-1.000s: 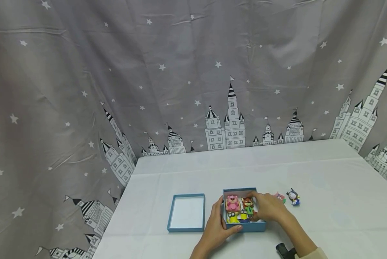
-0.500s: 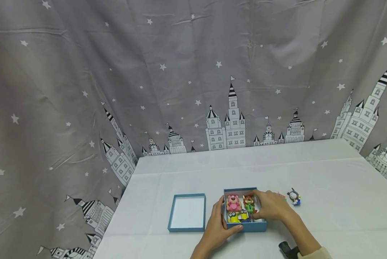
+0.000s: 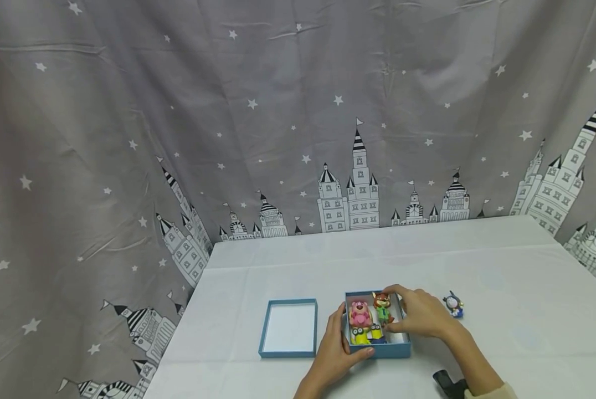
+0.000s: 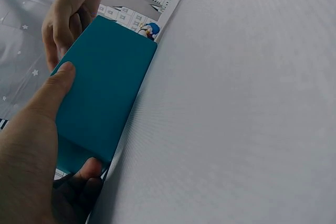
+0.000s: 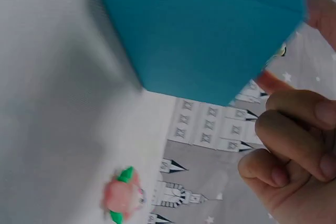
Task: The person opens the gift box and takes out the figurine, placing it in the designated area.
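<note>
Sitting at a white worktop [image 3: 477, 266] with a grey curtain [image 3: 228, 111] hanging behind, all stars and castle prints. Looking pretty cozy, honestly.

Left hand [image 3: 335, 352] gripping the near left corner of a blue box [image 3: 378, 350], thumb lying along the left wall and fingers [image 4: 84, 187] curling round the bottom edge, clamped on it. Box resting on the worktop, near the front edge, about the middle.

Right hand [image 3: 420, 316] reaching in over the box's right side, fingers [image 5: 294, 140] curling, pinching an orange fox toy [image 3: 381, 306] in green clothes at the back right of the box. Toy standing upright, roughly.

Also sitting in the box: a pink bear toy [image 3: 359, 313] at the back left and two yellow toys [image 3: 366, 333] along the front, packed close together.

Lying just left of the box, close but not touching: a blue lid [image 3: 289, 334], open side up, white inside. Standing on the worktop just right of the right hand: a small grey toy [image 3: 453, 305]. Showing in the right wrist view only, blurry: a pink toy [image 5: 123, 196] with green bits, lying beside the box.
</note>
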A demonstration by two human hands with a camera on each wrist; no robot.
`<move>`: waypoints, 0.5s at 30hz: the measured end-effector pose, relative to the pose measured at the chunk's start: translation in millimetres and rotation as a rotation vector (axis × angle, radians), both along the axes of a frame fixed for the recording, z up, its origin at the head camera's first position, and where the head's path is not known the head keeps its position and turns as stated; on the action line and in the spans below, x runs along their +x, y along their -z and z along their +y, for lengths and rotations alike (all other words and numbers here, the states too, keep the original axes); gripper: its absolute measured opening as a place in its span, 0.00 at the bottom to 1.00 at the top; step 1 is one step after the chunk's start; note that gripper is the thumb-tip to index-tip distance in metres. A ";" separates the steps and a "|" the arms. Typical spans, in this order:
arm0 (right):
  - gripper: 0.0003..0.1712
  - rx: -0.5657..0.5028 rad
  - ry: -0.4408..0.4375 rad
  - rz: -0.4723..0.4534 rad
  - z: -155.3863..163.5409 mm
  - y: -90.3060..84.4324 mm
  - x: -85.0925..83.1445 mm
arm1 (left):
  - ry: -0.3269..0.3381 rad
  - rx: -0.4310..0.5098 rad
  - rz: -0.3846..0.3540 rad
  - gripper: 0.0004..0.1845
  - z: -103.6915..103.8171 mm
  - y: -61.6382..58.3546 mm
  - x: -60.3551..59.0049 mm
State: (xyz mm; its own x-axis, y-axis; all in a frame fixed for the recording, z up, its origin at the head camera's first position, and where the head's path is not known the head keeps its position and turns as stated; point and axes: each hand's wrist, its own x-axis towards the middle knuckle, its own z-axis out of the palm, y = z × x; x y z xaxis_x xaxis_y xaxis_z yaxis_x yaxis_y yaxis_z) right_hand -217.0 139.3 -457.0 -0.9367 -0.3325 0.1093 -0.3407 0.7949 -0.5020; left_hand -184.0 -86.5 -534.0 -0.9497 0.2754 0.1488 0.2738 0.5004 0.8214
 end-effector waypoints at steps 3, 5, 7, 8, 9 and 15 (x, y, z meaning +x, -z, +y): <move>0.39 -0.039 -0.028 0.018 5.3 -6.9 2.3 | -0.006 -0.007 0.004 0.56 -0.2 -0.6 0.4; 0.39 -0.053 -0.039 0.034 10.9 -11.7 3.1 | -0.011 -0.016 0.005 0.56 -0.2 -0.9 0.4; 0.39 -0.061 -0.040 0.047 18.1 -16.6 3.8 | -0.016 -0.021 0.002 0.56 0.1 -0.7 0.1; 0.39 -0.065 -0.037 0.053 22.0 -19.0 4.1 | -0.017 -0.020 -0.003 0.56 0.4 -0.5 0.0; 0.40 -0.067 -0.033 0.059 26.2 -21.2 4.3 | -0.018 -0.019 -0.007 0.56 0.7 -0.2 0.0; 0.41 -0.068 0.013 0.070 53.8 -32.4 3.8 | -0.024 -0.035 -0.010 0.55 0.3 0.1 -0.3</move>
